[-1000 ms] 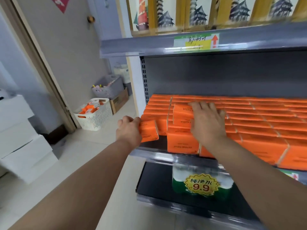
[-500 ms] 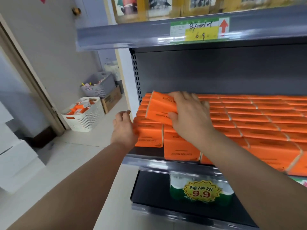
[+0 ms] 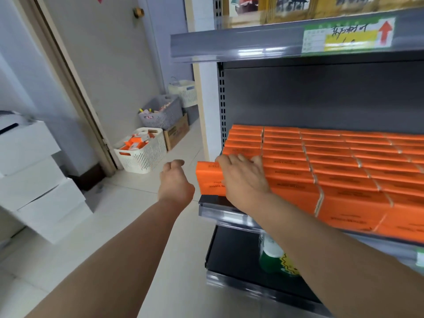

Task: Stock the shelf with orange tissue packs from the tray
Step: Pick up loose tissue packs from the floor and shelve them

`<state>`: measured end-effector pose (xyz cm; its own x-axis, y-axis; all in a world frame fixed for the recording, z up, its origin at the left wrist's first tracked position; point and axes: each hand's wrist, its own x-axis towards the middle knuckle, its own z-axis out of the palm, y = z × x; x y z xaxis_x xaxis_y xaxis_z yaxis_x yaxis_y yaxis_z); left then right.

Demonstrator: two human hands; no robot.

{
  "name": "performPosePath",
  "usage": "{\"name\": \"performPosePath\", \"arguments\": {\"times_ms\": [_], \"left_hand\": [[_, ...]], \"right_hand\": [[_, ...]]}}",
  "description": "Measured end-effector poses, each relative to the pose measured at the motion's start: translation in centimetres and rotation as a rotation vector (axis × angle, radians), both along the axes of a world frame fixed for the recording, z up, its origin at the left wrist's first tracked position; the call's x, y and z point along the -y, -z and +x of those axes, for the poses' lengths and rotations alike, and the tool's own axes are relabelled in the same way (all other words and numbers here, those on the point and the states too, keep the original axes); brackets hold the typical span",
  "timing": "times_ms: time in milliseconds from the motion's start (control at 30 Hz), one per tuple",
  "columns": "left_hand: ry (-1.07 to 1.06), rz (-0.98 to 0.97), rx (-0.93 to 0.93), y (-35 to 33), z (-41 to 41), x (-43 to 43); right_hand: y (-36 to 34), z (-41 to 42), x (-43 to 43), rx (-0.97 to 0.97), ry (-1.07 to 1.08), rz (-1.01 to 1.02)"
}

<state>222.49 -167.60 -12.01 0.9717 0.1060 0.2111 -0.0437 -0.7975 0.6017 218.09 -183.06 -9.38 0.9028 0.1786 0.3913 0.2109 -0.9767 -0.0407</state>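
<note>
Orange tissue packs [image 3: 332, 161] fill the dark middle shelf [image 3: 226, 211] in tight rows. One pack [image 3: 209, 177] stands upright at the shelf's front left corner, jutting slightly past the row. My right hand [image 3: 243, 176] lies flat over the top of that pack and its neighbours, fingers straight and spread. My left hand [image 3: 175, 181] hovers just left of the pack with loosely curled fingers, holding nothing and not touching it. The white slatted tray [image 3: 143, 157] with more orange packs stands on the floor by the door frame.
Behind the tray are a grey basket [image 3: 164, 112], a cardboard box [image 3: 177, 131] and another white basket [image 3: 187, 91]. White boxes [image 3: 39, 175] are stacked at the left. A green and white pack with a yellow price tag [image 3: 278, 262] sits on the lower shelf.
My right hand has set its lifted pack down at the front left of the rows and now lies flat on top. My left hand has let go of its pack and drawn back left.
</note>
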Motion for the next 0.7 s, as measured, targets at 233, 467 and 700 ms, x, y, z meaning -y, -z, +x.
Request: {"name": "performPosePath", "arguments": {"times_ms": [233, 467, 700], "left_hand": [[0.230, -0.035, -0.164, 1.9, 0.0, 2.3], [0.202, 0.018, -0.146, 2.1, -0.3, 3.7], [0.122, 0.071, -0.131, 2.8, -1.0, 4.2]], "right_hand": [[3.6, 0.2, 2.6, -0.100, 0.153, -0.123], [3.2, -0.6, 1.7, -0.187, 0.248, -0.288], [3.0, -1.0, 3.2, -0.201, 0.211, -0.220]]}}
